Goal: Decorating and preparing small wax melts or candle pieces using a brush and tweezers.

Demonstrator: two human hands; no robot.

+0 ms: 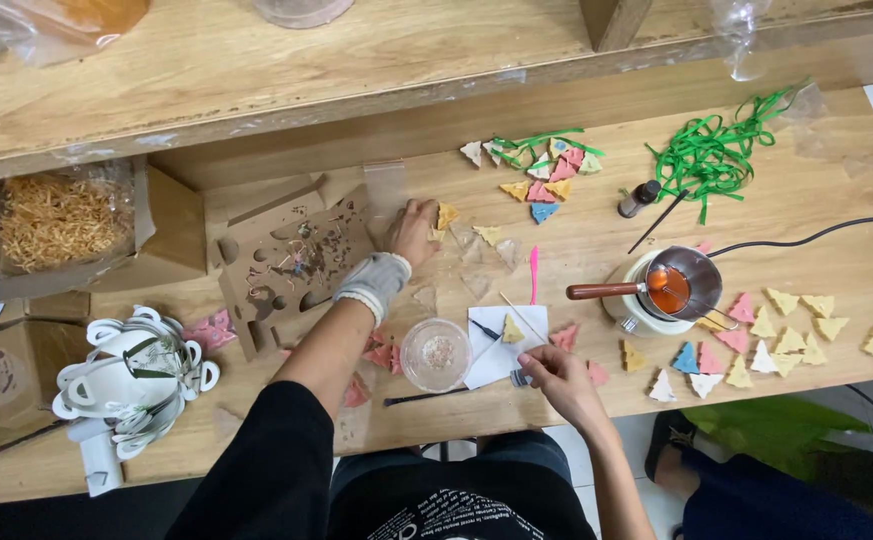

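We are reaching our left hand point(413, 230) to a yellow triangle point(446, 215) while our right hand point(546, 368) is pinching a small tool point(519, 377) on the worktop point(596, 240).

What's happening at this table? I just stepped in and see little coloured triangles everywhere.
A person sits at a wooden table strewn with small coloured triangles. The left hand, in a grey wrist wrap, reaches forward and touches a yellow triangle beside some clear wrappers. The right hand rests by a white paper sheet carrying another triangle. A small pot of orange liquid sits on a warmer, with green ribbon behind it.
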